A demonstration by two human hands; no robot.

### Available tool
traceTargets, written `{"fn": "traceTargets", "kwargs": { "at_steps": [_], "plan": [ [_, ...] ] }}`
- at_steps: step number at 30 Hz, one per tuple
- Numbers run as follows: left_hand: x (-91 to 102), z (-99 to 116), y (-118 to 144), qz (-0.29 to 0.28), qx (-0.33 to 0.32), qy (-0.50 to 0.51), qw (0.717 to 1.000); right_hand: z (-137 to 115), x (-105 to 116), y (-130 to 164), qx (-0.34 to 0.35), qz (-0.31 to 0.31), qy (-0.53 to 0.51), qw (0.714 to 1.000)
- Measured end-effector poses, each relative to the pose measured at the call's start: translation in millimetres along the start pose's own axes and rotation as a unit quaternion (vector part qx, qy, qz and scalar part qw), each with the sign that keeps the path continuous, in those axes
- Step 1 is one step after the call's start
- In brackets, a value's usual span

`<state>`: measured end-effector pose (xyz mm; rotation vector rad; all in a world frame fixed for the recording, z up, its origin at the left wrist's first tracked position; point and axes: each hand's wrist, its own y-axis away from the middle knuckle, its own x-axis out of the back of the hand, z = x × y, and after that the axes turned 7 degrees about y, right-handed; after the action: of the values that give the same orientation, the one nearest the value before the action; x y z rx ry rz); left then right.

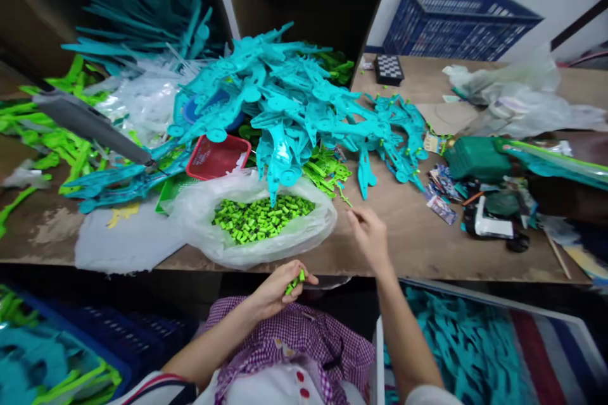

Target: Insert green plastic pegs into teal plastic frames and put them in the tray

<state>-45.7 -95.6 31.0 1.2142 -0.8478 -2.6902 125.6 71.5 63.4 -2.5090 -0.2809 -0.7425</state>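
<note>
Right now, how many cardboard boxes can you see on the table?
2. One cardboard box stands open at back centre behind the turquoise parts pile; another, holding turquoise pieces, is at back left. Others may be hidden.

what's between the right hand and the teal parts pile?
Head view: mostly bare wooden table between the right hand and the teal parts pile. Only a few loose green pieces lie at the pile's near edge.

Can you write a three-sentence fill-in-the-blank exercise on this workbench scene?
1. The left hand holds small ____ plastic pieces.
2. The clear bag of green pieces lies beside a ____ basket.
3. The pile of plastic parts on the table is ____.

Missing words: green; red; turquoise
</note>
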Motion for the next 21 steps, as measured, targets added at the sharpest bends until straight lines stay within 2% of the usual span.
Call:
{"fn": "traceTargets", "kwargs": {
  "at_steps": [2,4,8,10,12,14,17,19,21],
  "plan": [
    [3.8,-1.6,-0.4,0.009,-0.013,-0.007,1.000,-19.5,-10.5,29.3,-0.069,0.042,-0.072,0.994],
    [7.1,-4.6,-0.6,0.019,-0.025,-0.022,0.999,-45.5,-18.1,35.4,-0.099,0.072,-0.125,0.985],
    [10.9,-9.6,1.4,0.009,-0.031,-0.043,0.999,-101.3,-34.5,-0.4,-0.053,0.099,-0.159,0.981],
    [13.2,-11.4,5.6,0.003,-0.030,-0.045,0.999,-115.7,-41.8,-23.3,-0.015,0.114,-0.154,0.981],
    [18.1,-13.4,11.8,0.003,-0.033,-0.045,0.998,-115.4,-45.6,-43.9,0.024,0.102,-0.131,0.986],
    [26.1,-15.4,18.7,0.008,-0.035,-0.042,0.998,-104.5,-44.4,-67.5,0.063,0.078,-0.091,0.991],
    [38.8,-16.6,28.2,0.029,-0.030,-0.038,0.998,-83.8,-37.3,-124.0,0.097,0.123,-0.021,0.987],
    [43.1,-14.8,34.0,0.039,-0.029,-0.039,0.998,-72.1,-35.8,-174.3,0.073,0.176,0.023,0.981],
    [42.9,-11.2,40.0,0.037,-0.039,-0.043,0.998,-61.9,-39.5,-222.0,0.005,0.166,0.045,0.985]
  ]
}}
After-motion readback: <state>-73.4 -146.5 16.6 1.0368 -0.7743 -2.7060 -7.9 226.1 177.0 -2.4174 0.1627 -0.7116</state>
